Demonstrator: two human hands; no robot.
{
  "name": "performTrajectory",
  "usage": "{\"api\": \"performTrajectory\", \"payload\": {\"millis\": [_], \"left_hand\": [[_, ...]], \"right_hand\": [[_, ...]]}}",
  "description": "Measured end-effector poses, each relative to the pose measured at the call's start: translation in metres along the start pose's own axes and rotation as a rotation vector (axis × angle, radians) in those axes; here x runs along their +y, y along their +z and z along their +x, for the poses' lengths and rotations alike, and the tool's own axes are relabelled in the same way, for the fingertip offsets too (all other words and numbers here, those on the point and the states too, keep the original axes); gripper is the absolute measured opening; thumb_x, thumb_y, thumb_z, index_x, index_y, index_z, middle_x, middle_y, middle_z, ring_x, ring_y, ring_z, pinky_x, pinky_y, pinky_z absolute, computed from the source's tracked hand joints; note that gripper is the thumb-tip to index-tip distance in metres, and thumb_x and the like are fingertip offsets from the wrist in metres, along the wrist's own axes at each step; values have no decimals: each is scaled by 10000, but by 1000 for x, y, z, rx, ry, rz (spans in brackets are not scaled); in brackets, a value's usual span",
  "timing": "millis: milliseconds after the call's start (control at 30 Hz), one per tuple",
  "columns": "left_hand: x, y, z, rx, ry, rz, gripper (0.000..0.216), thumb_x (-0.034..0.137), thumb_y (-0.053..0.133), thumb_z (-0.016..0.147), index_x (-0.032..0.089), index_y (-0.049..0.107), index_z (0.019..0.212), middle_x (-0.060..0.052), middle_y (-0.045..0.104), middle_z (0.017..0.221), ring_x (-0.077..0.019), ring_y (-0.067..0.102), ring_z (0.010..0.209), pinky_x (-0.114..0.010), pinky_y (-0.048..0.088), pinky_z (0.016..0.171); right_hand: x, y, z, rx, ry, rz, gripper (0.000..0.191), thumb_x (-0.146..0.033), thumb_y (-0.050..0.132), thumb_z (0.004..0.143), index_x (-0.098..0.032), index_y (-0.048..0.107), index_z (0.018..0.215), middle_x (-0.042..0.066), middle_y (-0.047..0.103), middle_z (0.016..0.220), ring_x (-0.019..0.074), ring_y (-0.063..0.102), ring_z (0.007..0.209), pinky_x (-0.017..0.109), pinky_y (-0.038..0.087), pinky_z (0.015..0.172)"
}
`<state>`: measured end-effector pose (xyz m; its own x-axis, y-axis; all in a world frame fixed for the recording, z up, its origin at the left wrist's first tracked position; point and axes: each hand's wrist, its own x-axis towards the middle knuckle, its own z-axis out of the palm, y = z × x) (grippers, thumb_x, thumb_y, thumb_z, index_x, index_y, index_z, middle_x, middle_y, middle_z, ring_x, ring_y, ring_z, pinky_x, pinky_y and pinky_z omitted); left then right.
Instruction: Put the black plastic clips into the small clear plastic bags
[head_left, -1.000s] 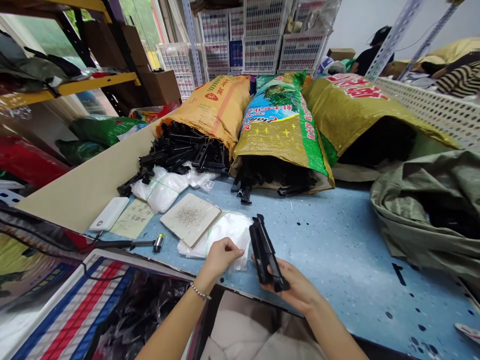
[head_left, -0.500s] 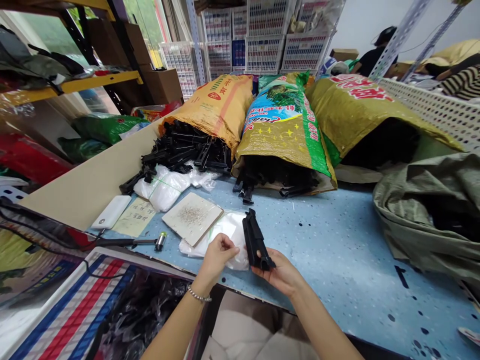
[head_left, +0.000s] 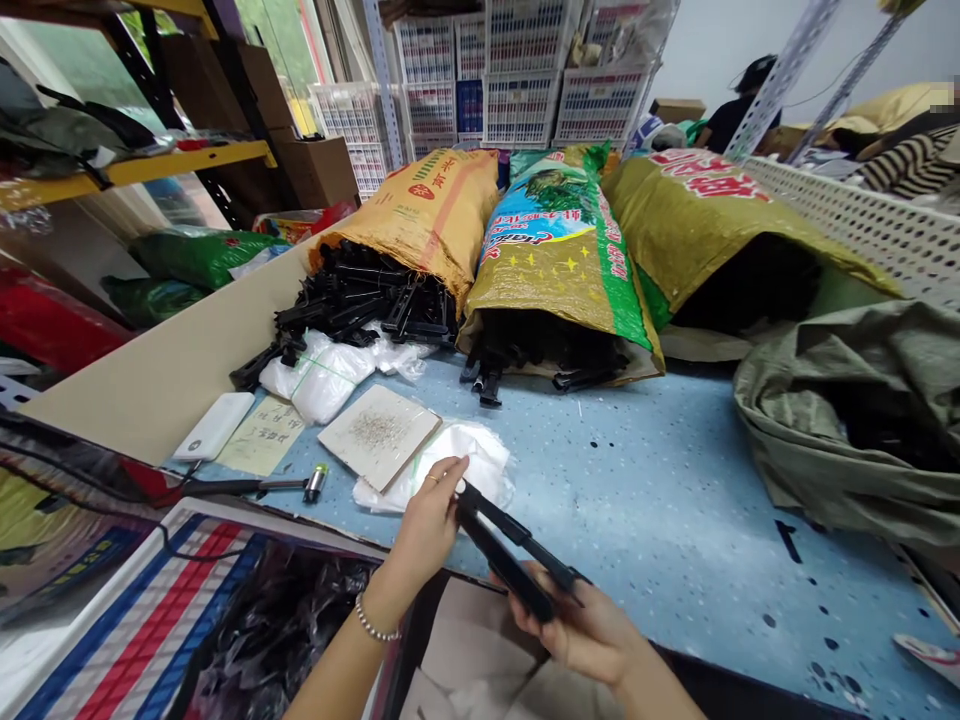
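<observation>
A long black plastic part (head_left: 499,560) with two parallel arms slants between my hands above the table's front edge. My right hand (head_left: 577,625) grips its lower end, slightly blurred. At the upper end my left hand (head_left: 431,515) is closed, fingertips pinching there. A small white round spot (head_left: 460,487) shows by those fingertips; whether it is a loose piece or belongs to the part, I cannot tell. Behind my left hand lies a white plastic bag (head_left: 480,455), partly under a square board (head_left: 379,435) strewn with tiny bits.
An orange sack (head_left: 427,215) and a green-gold sack (head_left: 555,270) spill similar black parts at the back. A hammer (head_left: 285,486), white power bank (head_left: 215,425) and handwritten note (head_left: 262,435) lie left. A grey-green sack (head_left: 780,430) stands right. A striped bag (head_left: 135,620) sits below left.
The black part has swung from upright to slanting, its upper end now at my left hand. My right hand has moved down and nearer; my left hand has left the white bag.
</observation>
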<state>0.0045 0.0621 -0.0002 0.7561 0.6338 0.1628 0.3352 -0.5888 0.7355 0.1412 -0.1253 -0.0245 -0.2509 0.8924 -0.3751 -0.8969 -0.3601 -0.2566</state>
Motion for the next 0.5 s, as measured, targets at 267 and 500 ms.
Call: {"api": "performTrajectory", "payload": {"millis": [267, 500], "left_hand": [[40, 9, -44, -279, 264, -96, 582, 79, 329, 901, 247, 288, 1456, -86, 395, 1446, -162, 379, 1342, -336, 372, 1112], [60, -37, -64, -361, 112, -55, 489, 170, 550, 833, 312, 524, 1300, -50, 576, 1274, -196, 548, 1167, -317, 451, 1024]], "right_hand": [[-15, -5, 50, 209, -283, -266, 213, -303, 767, 703, -145, 643, 776, -9, 632, 704, 92, 589, 657, 172, 501, 629], [-6, 31, 32, 91, -373, -973, 244, -286, 674, 767, -180, 695, 986, 35, 677, 928, 201, 597, 868, 324, 477, 799]]}}
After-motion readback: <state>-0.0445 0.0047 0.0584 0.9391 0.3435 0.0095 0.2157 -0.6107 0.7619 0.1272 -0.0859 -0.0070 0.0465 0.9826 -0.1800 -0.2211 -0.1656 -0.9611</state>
